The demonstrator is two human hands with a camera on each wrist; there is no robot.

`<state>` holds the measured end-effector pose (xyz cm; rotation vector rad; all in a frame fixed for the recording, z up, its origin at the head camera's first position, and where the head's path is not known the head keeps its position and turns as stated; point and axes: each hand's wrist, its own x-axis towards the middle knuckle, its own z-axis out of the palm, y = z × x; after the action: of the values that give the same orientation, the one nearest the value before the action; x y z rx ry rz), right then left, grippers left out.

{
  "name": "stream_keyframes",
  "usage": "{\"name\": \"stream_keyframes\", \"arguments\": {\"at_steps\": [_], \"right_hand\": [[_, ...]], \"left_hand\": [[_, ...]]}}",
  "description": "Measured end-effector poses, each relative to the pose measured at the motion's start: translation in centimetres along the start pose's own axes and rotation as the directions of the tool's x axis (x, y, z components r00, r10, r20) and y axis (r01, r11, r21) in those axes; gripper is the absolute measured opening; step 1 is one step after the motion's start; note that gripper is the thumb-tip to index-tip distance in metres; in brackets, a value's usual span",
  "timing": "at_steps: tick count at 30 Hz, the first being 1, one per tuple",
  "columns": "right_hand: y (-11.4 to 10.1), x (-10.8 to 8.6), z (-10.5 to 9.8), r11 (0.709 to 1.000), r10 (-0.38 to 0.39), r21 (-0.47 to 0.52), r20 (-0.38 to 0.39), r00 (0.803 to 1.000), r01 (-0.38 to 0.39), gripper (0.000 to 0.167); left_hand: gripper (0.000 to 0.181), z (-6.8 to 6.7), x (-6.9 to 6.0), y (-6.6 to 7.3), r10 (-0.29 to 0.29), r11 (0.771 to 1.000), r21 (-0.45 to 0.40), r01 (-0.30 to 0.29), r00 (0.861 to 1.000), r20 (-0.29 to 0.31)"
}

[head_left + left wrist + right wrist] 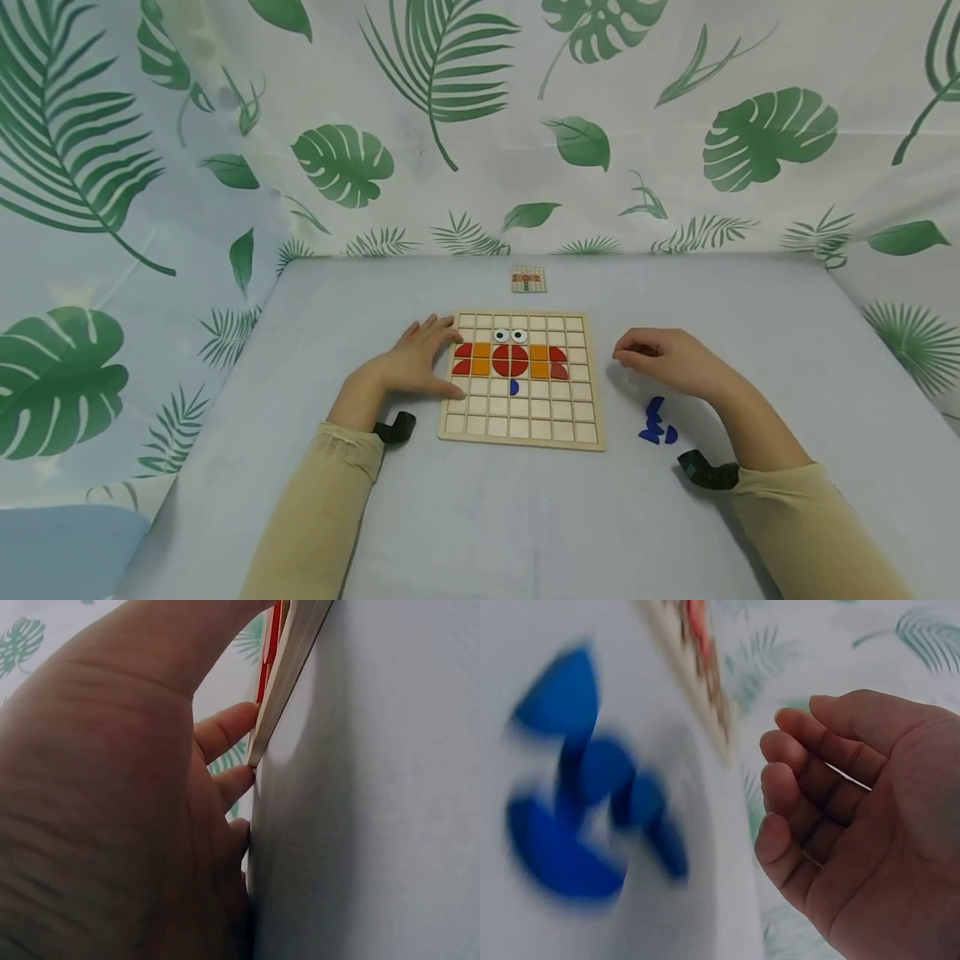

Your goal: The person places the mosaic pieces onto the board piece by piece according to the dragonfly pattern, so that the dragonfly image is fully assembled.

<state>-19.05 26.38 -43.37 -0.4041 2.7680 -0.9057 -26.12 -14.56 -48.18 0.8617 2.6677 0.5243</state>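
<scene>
The left grip is spread wide, thumb and forefinger touching the left edge of the wooden grid board at its right. The right grip, fingers loosely curled, holds nothing visible; blue semicircle pieces lie just nearer the wearer.

Wood grid board on pale tabletop, approx. center. On it, top to btm: two round eye pcs; a red circle in 4 parts, w/ orange pcs each side & red end pcs beyond; then one blue pc. Person's L hand, fingers spread, touches board's left edge. R hand, fingers curled, is apart from board, to its right; loose blue pcs lie nearby, toward viewer. Sm. patterned card behind board. Bkgd: white cloth w/ green leaf print. Tan sleeves; black devices at both wrists.
</scene>
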Motion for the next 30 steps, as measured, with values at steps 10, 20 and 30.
{"name": "stream_keyframes", "arguments": {"at_steps": [10,20,30], "right_hand": [[4.2,-2.1,-1.5,1.0,0.01,0.007,0.155,0.988,-0.011,0.014],[4.8,-2.1,-1.2,0.996,-0.088,0.021,0.286,0.954,0.085,0.02],[4.8,-1.8,-0.8,0.997,-0.055,-0.034,0.173,0.983,0.062,0.018]], "left_hand": [[0.088,0.1,0.1,0.2,-0.02,1.0,0.002,0.02,1.0,-0.009],[0.088,0.2,0.1,0.4,-0.036,0.999,0.019,0.037,0.999,-0.01],[0.087,0.3,0.2,0.4,-0.03,1.0,0.009,0.03,0.999,-0.025]]}}
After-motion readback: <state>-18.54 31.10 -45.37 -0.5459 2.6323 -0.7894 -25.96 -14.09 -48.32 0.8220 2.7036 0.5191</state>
